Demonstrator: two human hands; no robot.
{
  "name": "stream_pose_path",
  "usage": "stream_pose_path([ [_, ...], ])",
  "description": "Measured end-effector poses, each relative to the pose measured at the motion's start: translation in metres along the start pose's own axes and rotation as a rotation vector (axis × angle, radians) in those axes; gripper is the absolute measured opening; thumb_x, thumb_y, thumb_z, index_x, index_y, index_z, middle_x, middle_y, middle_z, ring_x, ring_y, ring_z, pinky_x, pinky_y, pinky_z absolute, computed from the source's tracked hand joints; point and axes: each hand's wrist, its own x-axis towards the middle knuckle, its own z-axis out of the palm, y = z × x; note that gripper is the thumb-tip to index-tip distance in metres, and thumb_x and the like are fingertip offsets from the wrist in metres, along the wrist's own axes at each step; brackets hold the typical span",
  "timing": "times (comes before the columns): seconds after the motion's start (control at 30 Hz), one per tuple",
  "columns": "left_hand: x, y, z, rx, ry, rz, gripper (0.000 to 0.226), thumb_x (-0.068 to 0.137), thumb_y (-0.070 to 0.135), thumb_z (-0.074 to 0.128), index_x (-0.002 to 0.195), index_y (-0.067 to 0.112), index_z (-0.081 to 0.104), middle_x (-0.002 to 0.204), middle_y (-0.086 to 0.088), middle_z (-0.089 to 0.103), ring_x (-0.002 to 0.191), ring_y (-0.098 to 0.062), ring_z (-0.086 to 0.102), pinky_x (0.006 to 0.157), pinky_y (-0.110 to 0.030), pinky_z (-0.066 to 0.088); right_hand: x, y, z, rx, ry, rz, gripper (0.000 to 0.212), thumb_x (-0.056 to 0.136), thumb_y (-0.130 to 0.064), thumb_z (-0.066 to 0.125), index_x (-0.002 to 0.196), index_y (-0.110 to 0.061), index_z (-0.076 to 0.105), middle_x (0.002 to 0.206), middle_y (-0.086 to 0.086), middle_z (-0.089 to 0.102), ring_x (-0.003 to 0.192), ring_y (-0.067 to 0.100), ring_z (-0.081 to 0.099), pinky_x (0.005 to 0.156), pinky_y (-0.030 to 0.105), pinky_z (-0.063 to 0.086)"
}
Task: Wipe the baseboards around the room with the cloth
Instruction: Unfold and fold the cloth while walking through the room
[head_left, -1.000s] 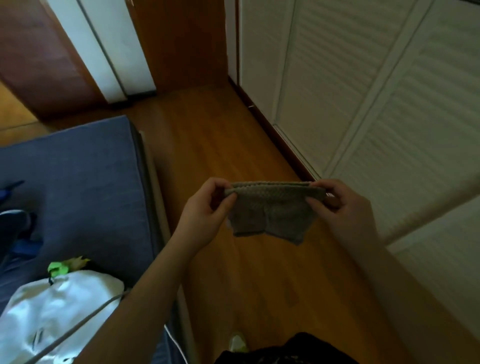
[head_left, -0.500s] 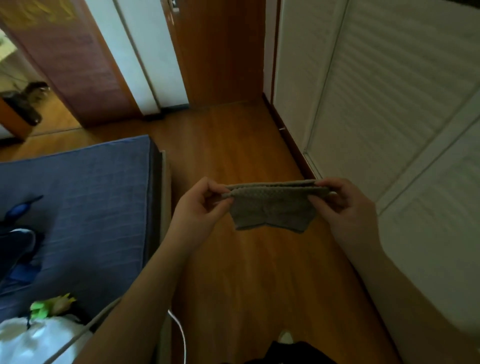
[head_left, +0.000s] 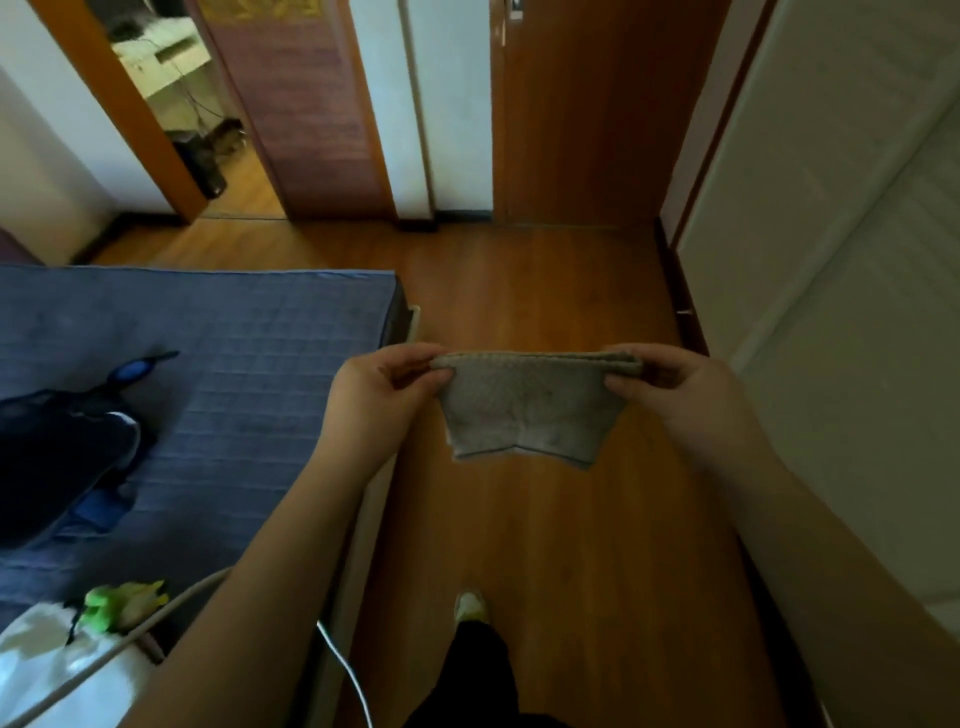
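The cloth, a grey-brown folded piece, hangs in the air above the wooden floor, at about the centre of the view. Its folded top edge runs level from 9 o'clock to 3 o'clock, and its loose lower edge droops toward 6 o'clock.

The left hand pinches the cloth's top corner on the 9 o'clock side, thumb and curled fingers closed on the fabric. The right hand pinches the opposite top corner at 3 o'clock in the same way, fingers curled narrow around the edge. The 2 hands keep the top edge stretched straight between them; neither touches anything else.

A dark baseboard runs along the foot of the white louvred closet doors, at 2 o'clock from the cloth and well apart from it. Another dark strip of baseboard sits at 12 o'clock under the white wall section, between 2 brown wooden doors.

At 9 o'clock from the cloth lies a bed with a blue quilted cover. On it rest dark clothing, a white bag at 7 o'clock, and a small green and yellow object beside the bag. A white cable trails at the bed's edge. At 6 o'clock, a dark trouser leg and a pale shoe stand on the floor.
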Motion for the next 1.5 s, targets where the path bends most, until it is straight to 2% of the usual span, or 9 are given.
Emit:
stream_pose_path([
  [0.13,0.067,-0.029,-0.014,-0.026,-0.031,-0.020,0.015,0.096,0.028,0.058,0.092,0.042,0.061,0.088,0.015,0.068,0.083,-0.004,0.065,0.074,-0.030,0.053,0.083,0.001,0.026,0.063,-0.036,0.052,0.017,0.075,-0.025,0.072,0.076,-0.041,0.077,0.086,-0.018,0.073,0.087,-0.004,0.066,0.071,0.009,0.050],
  [0.3,0.156,-0.050,-0.016,-0.178,-0.080,-0.130,0.010,0.101,0.038,0.042,0.096,0.045,0.047,0.093,0.012,0.056,0.086,-0.008,0.062,0.080,-0.042,0.057,0.170,0.001,0.051,0.083,-0.129,0.048,0.016,0.085,-0.045,0.054,0.088,-0.033,0.063,0.082,-0.019,0.064,0.080,0.001,0.062,0.071,0.024,0.053],
  [0.47,0.240,-0.063,0.006,-0.092,-0.007,-0.170,0.008,0.105,0.035,0.040,0.104,0.039,0.046,0.091,0.013,0.055,0.079,-0.005,0.059,0.072,-0.042,0.055,0.250,0.010,0.048,-0.142,0.064,-0.194,0.011,0.101,-0.039,0.046,0.097,-0.038,0.056,0.086,-0.014,0.059,0.078,0.008,0.058,0.067,0.026,0.047],
  [0.6,0.315,-0.070,0.039,-0.022,0.034,-0.159,0.009,0.105,0.037,0.039,0.102,0.043,0.046,0.083,0.031,0.054,0.075,0.010,0.055,0.063,-0.019,0.040,0.328,0.023,0.025,-0.210,0.084,-0.298,0.012,0.103,-0.034,0.043,0.098,-0.040,0.052,0.087,-0.010,0.056,0.075,0.014,0.055,0.063,0.032,0.045],
  [0.77,0.409,-0.072,0.082,-0.122,0.025,-0.231,0.010,0.098,0.050,0.046,0.102,0.045,0.055,0.093,0.027,0.063,0.086,0.004,0.063,0.075,-0.032,0.051,0.424,0.044,-0.018,-0.038,0.063,-0.129,0.017,0.099,-0.045,0.044,0.099,-0.036,0.058,0.087,-0.020,0.062,0.080,0.004,0.061,0.064,0.016,0.048],
  [0.87,0.456,-0.068,0.099,-0.445,-0.042,-0.458,0.046,0.081,0.060,0.064,0.116,0.029,0.065,0.109,0.004,0.072,0.103,-0.019,0.069,0.086,-0.043,0.057,0.479,0.050,-0.040,0.253,-0.029,0.101,0.031,0.093,-0.046,0.051,0.114,-0.026,0.062,0.100,-0.015,0.071,0.095,0.010,0.069,0.068,0.019,0.055],
  [1.07,0.531,-0.073,0.107,-0.851,-0.020,-0.551,0.056,0.079,0.025,0.076,0.127,0.001,0.059,0.123,-0.017,0.067,0.112,-0.029,0.066,0.087,-0.034,0.057,0.583,0.064,-0.057,0.640,-0.307,0.285,0.053,0.088,-0.023,0.062,0.139,-0.016,0.049,0.132,0.001,0.063,0.119,0.018,0.062,0.088,0.030,0.055],
  [1.27,0.604,-0.112,0.101,-0.720,0.179,-0.555,0.029,0.089,0.024,0.064,0.113,0.008,0.068,0.112,-0.012,0.072,0.106,-0.027,0.068,0.088,-0.038,0.056,0.674,0.080,-0.017,0.605,-0.226,0.315,0.038,0.084,-0.022,0.066,0.122,-0.017,0.063,0.117,-0.001,0.071,0.109,0.015,0.067,0.078,0.023,0.056],
  [1.5,0.697,-0.176,0.071,-0.251,0.313,-0.407,0.011,0.101,0.040,0.049,0.105,0.043,0.059,0.100,0.018,0.068,0.091,-0.005,0.067,0.078,-0.035,0.056,0.786,0.095,0.059,-0.011,0.014,-0.089,0.025,0.101,-0.032,0.051,0.122,-0.029,0.064,0.114,-0.017,0.067,0.106,-0.002,0.060,0.085,0.019,0.053],
])
